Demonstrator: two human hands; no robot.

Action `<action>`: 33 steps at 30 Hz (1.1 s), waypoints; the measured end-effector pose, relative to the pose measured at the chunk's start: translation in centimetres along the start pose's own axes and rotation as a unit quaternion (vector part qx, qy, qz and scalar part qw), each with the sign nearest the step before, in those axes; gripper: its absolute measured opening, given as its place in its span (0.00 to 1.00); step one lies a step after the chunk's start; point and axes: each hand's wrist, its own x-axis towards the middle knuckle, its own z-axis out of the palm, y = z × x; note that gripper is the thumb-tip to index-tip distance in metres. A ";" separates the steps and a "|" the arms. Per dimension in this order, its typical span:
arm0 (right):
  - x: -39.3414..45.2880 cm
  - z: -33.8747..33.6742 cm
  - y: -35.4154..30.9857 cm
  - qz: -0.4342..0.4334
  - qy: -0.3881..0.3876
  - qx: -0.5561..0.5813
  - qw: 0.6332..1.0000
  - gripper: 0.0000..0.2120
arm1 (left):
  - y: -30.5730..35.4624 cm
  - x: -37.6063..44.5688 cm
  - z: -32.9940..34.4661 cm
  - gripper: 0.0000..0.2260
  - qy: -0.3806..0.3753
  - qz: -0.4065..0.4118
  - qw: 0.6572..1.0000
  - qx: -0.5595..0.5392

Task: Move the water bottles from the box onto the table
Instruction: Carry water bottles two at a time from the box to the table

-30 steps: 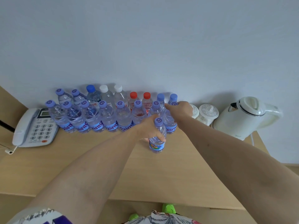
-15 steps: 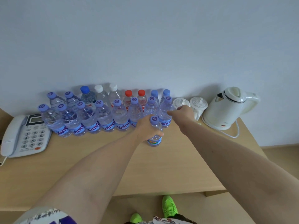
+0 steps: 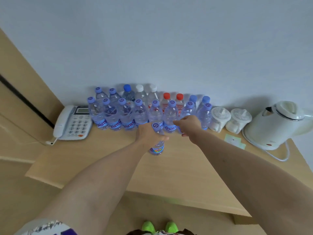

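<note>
Two rows of water bottles (image 3: 140,114) stand on the wooden table (image 3: 169,170) against the wall; most have purple caps, a few blue, white or red. My left hand (image 3: 149,135) grips one purple-capped bottle (image 3: 157,148) around its neck and shoulder. That bottle stands upright on the table just in front of the row. My right hand (image 3: 188,124) hovers close in front of the right part of the front row, fingers loosely curled and holding nothing. The box is out of view.
A white desk phone (image 3: 72,122) sits left of the bottles. Two lidded white cups (image 3: 220,117) and a white electric kettle (image 3: 277,124) with its cord stand to the right, and a paper note (image 3: 234,140) lies near them. Bare tabletop stretches toward me.
My right hand has let go of the bottle at the right end of the front row and drawn back leftward. My left hand keeps its grip on the front bottle. The camera has shifted.
</note>
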 end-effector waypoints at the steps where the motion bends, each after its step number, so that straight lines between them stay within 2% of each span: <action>1: 0.1 1.1 -0.4 -0.002 -0.011 0.002 1.000 0.11 | -0.9 0.1 -0.9 0.19 0.010 -0.015 1.000 -0.005; 7: 0.6 7.6 -3.8 -0.016 -0.076 -0.027 0.997 0.12 | -6.6 1.1 -6.4 0.22 0.033 -0.053 0.998 -0.018; 12: 0.5 13.5 -7.0 -0.033 -0.067 -0.046 0.996 0.11 | -11.6 3.5 -11.0 0.25 0.059 -0.051 0.996 -0.032; 16: -0.4 19.0 -8.7 -0.033 -0.064 -0.060 0.996 0.11 | -14.6 5.3 -13.9 0.21 0.054 -0.061 0.996 -0.038; 18: -0.9 21.4 -9.7 -0.033 -0.068 -0.069 0.995 0.11 | -15.6 5.9 -15.4 0.23 0.063 -0.073 0.994 -0.044; 22: -1.4 25.2 -11.4 -0.032 -0.058 -0.061 0.996 0.11 | -17.8 7.5 -17.5 0.28 0.033 -0.073 0.997 -0.022; 25: -2.0 27.1 -12.1 -0.019 -0.043 -0.044 0.998 0.17 | -18.5 8.3 -18.8 0.22 0.006 -0.053 0.998 -0.016; 27: -2.3 27.9 -12.4 -0.009 -0.036 -0.043 0.998 0.18 | -18.6 8.6 -19.6 0.24 -0.020 -0.027 0.999 -0.029; 29: -2.6 28.2 -12.5 -0.002 -0.029 -0.047 0.998 0.17 | -18.5 8.6 -20.0 0.24 -0.052 0.012 0.998 -0.027; 33: -2.7 27.7 -12.6 0.011 -0.014 -0.046 0.999 0.13 | -18.0 9.1 -20.9 0.14 -0.079 0.054 0.995 0.008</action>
